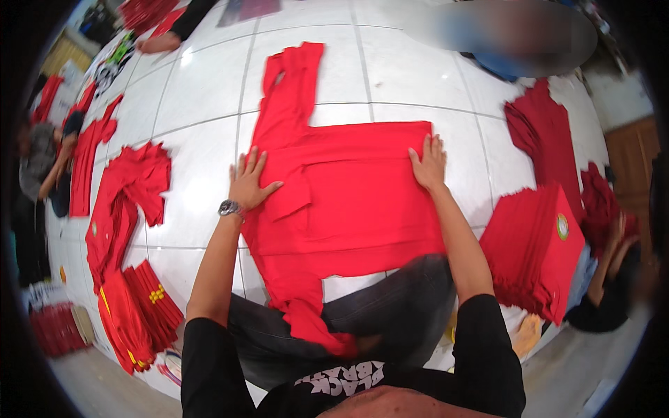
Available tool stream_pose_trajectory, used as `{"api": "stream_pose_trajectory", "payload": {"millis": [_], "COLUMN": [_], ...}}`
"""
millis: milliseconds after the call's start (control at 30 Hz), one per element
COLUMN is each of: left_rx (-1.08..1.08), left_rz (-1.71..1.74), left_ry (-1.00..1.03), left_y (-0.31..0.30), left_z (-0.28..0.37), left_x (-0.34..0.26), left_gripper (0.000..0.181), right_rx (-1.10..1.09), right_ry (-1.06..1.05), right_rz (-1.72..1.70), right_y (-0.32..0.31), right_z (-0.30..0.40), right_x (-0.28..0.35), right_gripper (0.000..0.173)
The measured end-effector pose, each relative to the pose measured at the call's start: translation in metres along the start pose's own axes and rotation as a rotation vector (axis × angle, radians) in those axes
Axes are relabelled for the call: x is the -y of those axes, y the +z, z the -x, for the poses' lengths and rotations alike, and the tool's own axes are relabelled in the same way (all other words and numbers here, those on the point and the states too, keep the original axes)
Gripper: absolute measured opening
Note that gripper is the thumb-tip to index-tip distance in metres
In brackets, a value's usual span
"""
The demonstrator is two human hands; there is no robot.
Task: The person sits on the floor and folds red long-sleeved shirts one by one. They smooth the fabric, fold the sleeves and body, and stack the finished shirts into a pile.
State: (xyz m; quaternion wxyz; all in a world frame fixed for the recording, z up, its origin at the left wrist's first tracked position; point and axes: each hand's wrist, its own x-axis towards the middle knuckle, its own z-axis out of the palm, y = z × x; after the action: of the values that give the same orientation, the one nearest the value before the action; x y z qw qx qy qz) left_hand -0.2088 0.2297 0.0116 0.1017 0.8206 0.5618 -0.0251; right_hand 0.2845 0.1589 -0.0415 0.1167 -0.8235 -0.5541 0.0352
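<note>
A red long-sleeved garment (pixel 366 198) lies spread on the white tiled floor before me, its body lengthwise from left to right. One sleeve (pixel 292 99) stretches away from me, doubled along its length. The other sleeve (pixel 308 313) bunches toward my lap and rests over my dark trousers. My left hand (pixel 251 180), with a watch on its wrist, presses flat on the shoulder end, fingers spread. At the opposite end, my right hand (pixel 431 162) lies flat on the hem near its far corner. Neither hand grasps the cloth.
A stack of folded red garments (pixel 522 251) sits at right, beside a darker red garment (pixel 549 141). Crumpled red garments (pixel 125 193) and yellow-trimmed folded ones (pixel 136 313) lie at left. Other people sit at both sides; a person's foot (pixel 159 43) shows at upper left.
</note>
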Motion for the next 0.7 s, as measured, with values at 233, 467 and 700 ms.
{"api": "stream_pose_trajectory", "payload": {"millis": [233,467,700], "left_rx": [-0.174,-0.114,-0.176], "left_rz": [0.134,0.558,0.285], "left_ry": [0.255,0.402,0.291], "left_y": [-0.001,0.037,0.044], "left_z": [0.077,0.107,0.086], "left_x": [-0.055,-0.170,-0.209], "left_gripper": [0.067,0.040,0.014], "right_rx": [-0.146,-0.065,0.034], "right_ry": [0.285,0.589,0.654], "right_rz": [-0.489,-0.723,-0.565], "right_y": [-0.064,-0.055,-0.075], "right_z": [0.116,0.166,0.159], "right_x": [-0.027,-0.068,-0.051], "right_gripper": [0.067,0.023,0.014]}}
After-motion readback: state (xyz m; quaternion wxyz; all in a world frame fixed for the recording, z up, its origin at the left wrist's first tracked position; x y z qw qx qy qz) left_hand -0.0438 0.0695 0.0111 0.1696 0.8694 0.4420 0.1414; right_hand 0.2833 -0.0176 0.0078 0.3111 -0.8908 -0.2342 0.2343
